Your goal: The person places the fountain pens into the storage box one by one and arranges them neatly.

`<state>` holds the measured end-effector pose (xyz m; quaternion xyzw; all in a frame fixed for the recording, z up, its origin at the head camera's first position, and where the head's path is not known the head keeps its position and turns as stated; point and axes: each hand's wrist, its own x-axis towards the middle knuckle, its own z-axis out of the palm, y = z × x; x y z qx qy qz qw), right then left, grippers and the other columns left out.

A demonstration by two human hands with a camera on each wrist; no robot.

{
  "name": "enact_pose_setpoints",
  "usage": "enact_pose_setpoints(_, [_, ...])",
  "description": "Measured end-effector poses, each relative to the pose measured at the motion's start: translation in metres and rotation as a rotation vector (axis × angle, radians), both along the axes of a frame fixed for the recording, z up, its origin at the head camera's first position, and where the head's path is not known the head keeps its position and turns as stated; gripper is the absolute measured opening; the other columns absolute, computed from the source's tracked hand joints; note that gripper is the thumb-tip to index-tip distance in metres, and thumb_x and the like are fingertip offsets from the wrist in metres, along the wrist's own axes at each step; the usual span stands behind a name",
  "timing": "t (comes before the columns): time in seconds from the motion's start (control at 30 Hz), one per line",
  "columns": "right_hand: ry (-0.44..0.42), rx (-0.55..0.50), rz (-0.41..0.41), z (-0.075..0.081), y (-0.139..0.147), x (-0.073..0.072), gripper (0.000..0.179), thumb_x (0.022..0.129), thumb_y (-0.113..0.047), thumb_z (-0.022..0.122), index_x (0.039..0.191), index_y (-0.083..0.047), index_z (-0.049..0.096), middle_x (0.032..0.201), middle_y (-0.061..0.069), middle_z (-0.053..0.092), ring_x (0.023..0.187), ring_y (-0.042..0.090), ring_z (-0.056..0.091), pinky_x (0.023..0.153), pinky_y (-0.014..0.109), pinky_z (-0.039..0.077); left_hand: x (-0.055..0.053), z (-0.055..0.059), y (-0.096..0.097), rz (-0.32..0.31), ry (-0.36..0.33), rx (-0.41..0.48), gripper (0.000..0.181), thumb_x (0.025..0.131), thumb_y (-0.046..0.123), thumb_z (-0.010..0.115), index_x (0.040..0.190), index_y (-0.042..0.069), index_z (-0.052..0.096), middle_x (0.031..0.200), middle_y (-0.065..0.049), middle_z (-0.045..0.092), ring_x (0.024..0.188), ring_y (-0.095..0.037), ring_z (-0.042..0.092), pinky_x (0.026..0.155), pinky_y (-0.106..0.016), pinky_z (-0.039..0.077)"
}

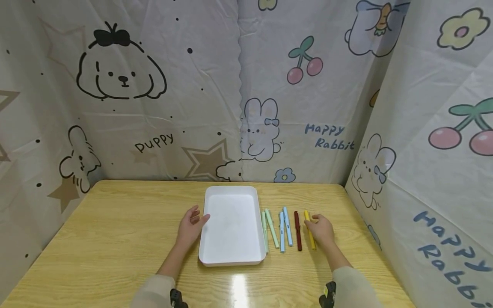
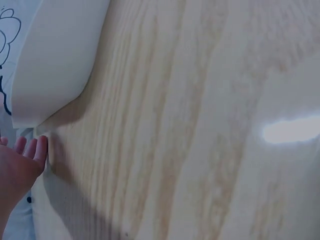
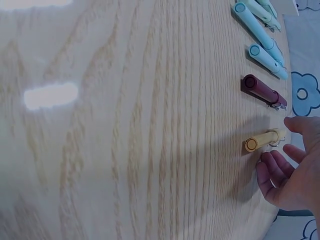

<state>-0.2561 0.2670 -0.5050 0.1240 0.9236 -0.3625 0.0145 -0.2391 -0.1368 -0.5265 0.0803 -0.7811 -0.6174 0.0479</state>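
The tray (image 1: 232,226) lies on the table (image 1: 115,239), directly before me. Six pens (image 1: 288,226) lie in a row to its right; the leftmost pen (image 1: 265,231) is just beside the tray. My left hand (image 1: 190,228) is at the tray's left edge. My right hand (image 1: 322,231) is at the rightmost pen (image 3: 264,141). The cloth (image 1: 200,111) hangs behind the table.

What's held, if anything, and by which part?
Nothing clearly held. The right hand flanks the yellow pen without pinching it. The left hand is at the left edge of the white tray; grip there can't be told.
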Motion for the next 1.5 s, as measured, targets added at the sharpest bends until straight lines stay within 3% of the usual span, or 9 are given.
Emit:
enact_pose_setpoints(0.17, [-0.008, 0.035, -0.017, -0.003, -0.001, -0.002, 0.049, 0.089, -0.025, 0.057, 0.124, 0.008, 0.05, 0.108, 0.027, 0.06, 0.081, 0.025, 0.059, 0.064, 0.03, 0.049, -0.002, -0.006, 0.002, 0.017, -0.041, -0.014, 0.066, 0.087, 0.032, 0.065, 0.141, 0.006, 0.037, 0.136, -0.021, 0.046, 0.125, -0.037, 0.045, 0.103, -0.046, 0.04])
enact_pose_setpoints(0.4, [-0.01, 0.068, -0.012, -0.006, 0.0, -0.003, 0.048, 0.088, -0.026, 0.057, 0.122, 0.009, 0.052, 0.119, 0.03, 0.056, 0.098, 0.037, 0.058, 0.082, 0.045, 0.049, 0.0, -0.004, 0.007, 0.029, -0.023, 0.009, 0.061, 0.088, 0.022, 0.064, 0.141, 0.005, 0.038, 0.135, -0.02, 0.047, 0.124, -0.037, 0.045, 0.102, -0.046, 0.041])
enact_pose_setpoints(0.87, [-0.037, 0.074, -0.023, -0.006, -0.003, -0.003, 0.046, 0.087, -0.024, 0.059, 0.12, 0.008, 0.055, 0.112, 0.027, 0.06, 0.085, 0.029, 0.06, 0.064, 0.032, 0.05, -0.005, -0.011, 0.014, 0.02, -0.003, 0.002, 0.062, 0.087, 0.013, 0.063, 0.141, 0.001, 0.035, 0.137, -0.022, 0.044, 0.123, -0.037, 0.048, 0.1, -0.044, 0.044])
enact_pose_setpoints(1.2, [-0.021, 0.118, -0.004, -0.008, -0.002, -0.005, 0.045, 0.084, -0.023, 0.062, 0.116, 0.008, 0.057, 0.106, 0.026, 0.062, 0.08, 0.027, 0.06, 0.059, 0.029, 0.047, -0.007, -0.013, 0.017, 0.02, 0.014, -0.005, 0.055, 0.088, -0.001, 0.054, 0.141, 0.0, 0.037, 0.138, -0.024, 0.045, 0.121, -0.038, 0.051, 0.096, -0.043, 0.047])
enact_pose_setpoints(1.5, [-0.03, 0.114, 0.011, -0.007, -0.002, -0.003, 0.041, 0.085, -0.018, 0.06, 0.116, 0.008, 0.057, 0.103, 0.024, 0.064, 0.08, 0.026, 0.06, 0.06, 0.029, 0.047, -0.007, -0.015, 0.017, 0.021, 0.025, -0.027, 0.051, 0.089, -0.002, 0.05, 0.139, 0.0, 0.04, 0.135, -0.024, 0.049, 0.118, -0.036, 0.053, 0.094, -0.043, 0.048])
